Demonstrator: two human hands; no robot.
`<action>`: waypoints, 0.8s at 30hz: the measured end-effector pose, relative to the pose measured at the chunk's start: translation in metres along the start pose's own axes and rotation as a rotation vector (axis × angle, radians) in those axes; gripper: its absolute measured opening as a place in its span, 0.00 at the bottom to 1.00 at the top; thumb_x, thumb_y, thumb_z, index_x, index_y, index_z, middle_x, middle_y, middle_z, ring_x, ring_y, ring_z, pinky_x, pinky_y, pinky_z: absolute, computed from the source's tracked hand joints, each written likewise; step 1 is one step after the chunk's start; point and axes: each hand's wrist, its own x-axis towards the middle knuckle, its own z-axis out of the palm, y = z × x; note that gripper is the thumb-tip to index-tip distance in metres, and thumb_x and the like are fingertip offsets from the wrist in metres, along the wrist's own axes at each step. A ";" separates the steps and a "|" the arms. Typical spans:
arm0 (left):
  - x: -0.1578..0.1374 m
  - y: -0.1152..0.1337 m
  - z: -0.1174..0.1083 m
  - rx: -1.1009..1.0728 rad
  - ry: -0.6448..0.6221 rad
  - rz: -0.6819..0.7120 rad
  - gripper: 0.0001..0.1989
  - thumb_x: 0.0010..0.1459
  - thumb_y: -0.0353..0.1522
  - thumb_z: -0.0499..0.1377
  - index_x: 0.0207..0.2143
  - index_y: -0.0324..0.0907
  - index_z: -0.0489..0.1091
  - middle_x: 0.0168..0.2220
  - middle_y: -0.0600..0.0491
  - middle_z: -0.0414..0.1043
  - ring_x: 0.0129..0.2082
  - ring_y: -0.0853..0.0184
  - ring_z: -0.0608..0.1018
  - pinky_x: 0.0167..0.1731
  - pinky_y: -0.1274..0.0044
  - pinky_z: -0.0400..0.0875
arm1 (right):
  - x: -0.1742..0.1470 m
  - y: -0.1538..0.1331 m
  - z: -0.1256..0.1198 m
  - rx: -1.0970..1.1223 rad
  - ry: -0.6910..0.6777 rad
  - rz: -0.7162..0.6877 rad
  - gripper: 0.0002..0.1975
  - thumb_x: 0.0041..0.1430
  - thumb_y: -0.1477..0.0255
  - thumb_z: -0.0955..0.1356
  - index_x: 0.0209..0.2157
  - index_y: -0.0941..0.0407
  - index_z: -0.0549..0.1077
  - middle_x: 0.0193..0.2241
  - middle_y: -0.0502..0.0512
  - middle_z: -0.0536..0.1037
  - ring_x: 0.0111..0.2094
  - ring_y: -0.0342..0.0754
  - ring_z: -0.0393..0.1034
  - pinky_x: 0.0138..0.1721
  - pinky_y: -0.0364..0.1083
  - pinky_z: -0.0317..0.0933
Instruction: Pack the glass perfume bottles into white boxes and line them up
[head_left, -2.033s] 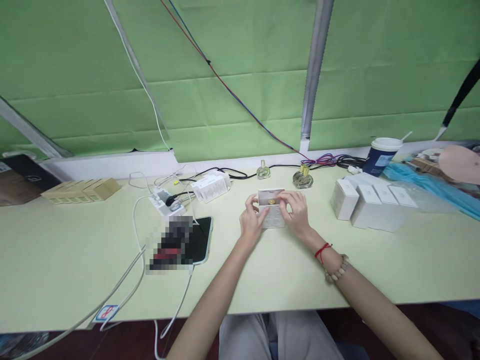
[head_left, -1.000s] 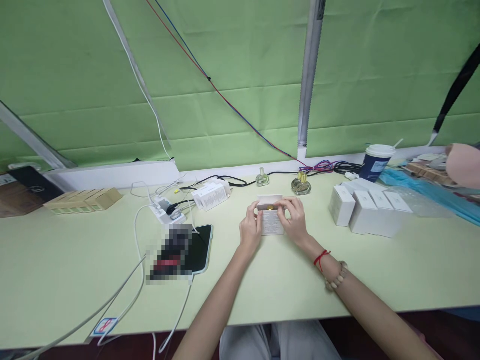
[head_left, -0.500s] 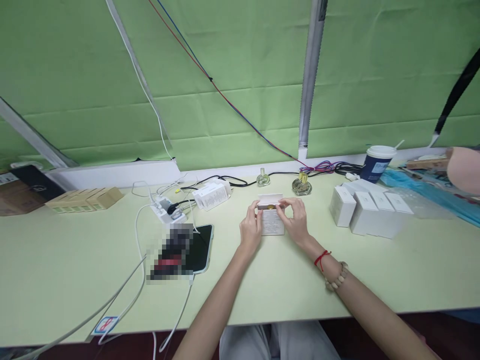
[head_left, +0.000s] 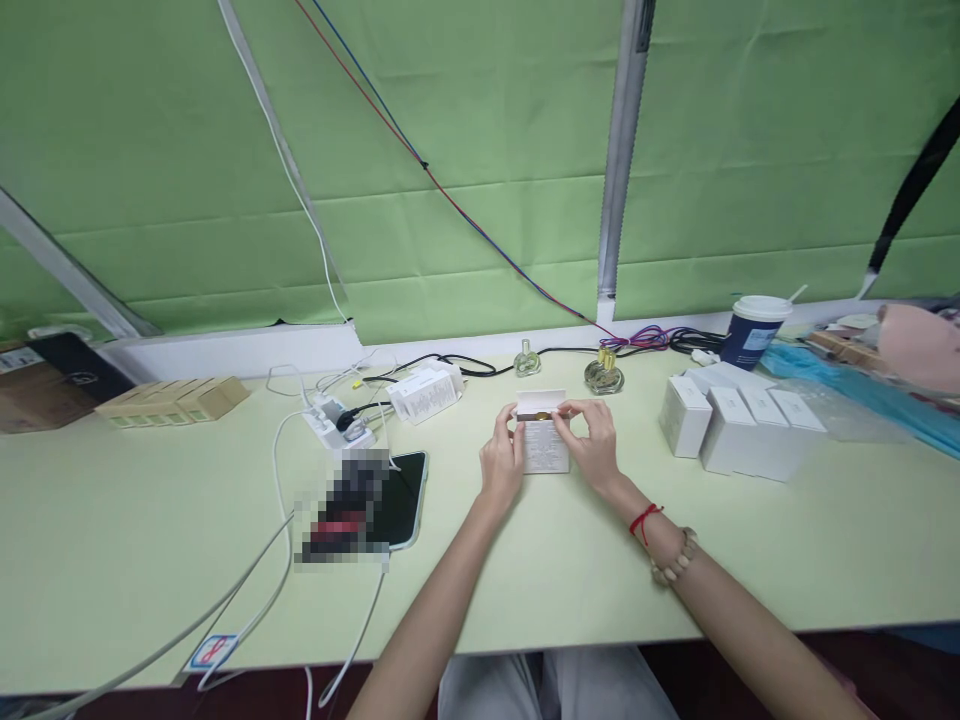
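A small white carton [head_left: 547, 450] with printed text stands on the table in front of me, its top flap raised at the back. Something with a gold top [head_left: 542, 415] shows in its opening; the rest of it is hidden inside. My left hand [head_left: 501, 465] grips the carton's left side, fingers closed round the edge. On the right side, my right hand [head_left: 595, 445] holds the carton by its upper corner, thumb and fingertips at the opening. Behind the carton stand a small glass bottle [head_left: 526, 360] and some gold-capped glass bottles [head_left: 604, 375].
Several white boxes [head_left: 742, 425] and a lidded paper cup [head_left: 754, 330] are at the right. To the left lie a tablet-like device [head_left: 405, 500], partly blurred, a power strip [head_left: 334, 425], white cables and another white carton [head_left: 427, 392]. Tan boxes [head_left: 172, 402] sit farther left.
Both hands keep their hold on the carton with hardly any movement. The gold top looks slightly lower in the opening. The view has shifted a little.
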 end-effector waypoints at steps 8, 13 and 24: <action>0.000 0.001 0.000 -0.014 -0.005 -0.039 0.18 0.62 0.39 0.42 0.52 0.44 0.56 0.42 0.51 0.70 0.31 0.70 0.75 0.28 0.79 0.63 | -0.001 0.002 0.002 0.048 -0.018 0.063 0.04 0.56 0.69 0.66 0.32 0.54 0.69 0.28 0.51 0.74 0.31 0.47 0.65 0.37 0.49 0.59; -0.001 0.002 0.000 -0.016 0.007 -0.033 0.19 0.62 0.39 0.42 0.52 0.44 0.56 0.42 0.50 0.70 0.30 0.70 0.75 0.29 0.79 0.63 | -0.002 0.002 0.002 0.065 -0.007 0.086 0.05 0.56 0.67 0.66 0.33 0.54 0.69 0.28 0.52 0.74 0.30 0.47 0.66 0.37 0.50 0.60; -0.001 0.000 0.003 -0.049 0.022 -0.044 0.20 0.61 0.39 0.43 0.54 0.42 0.54 0.45 0.48 0.70 0.31 0.69 0.75 0.31 0.77 0.66 | -0.002 0.007 0.005 0.075 0.021 0.098 0.06 0.54 0.68 0.67 0.32 0.55 0.68 0.31 0.52 0.71 0.35 0.48 0.65 0.41 0.51 0.58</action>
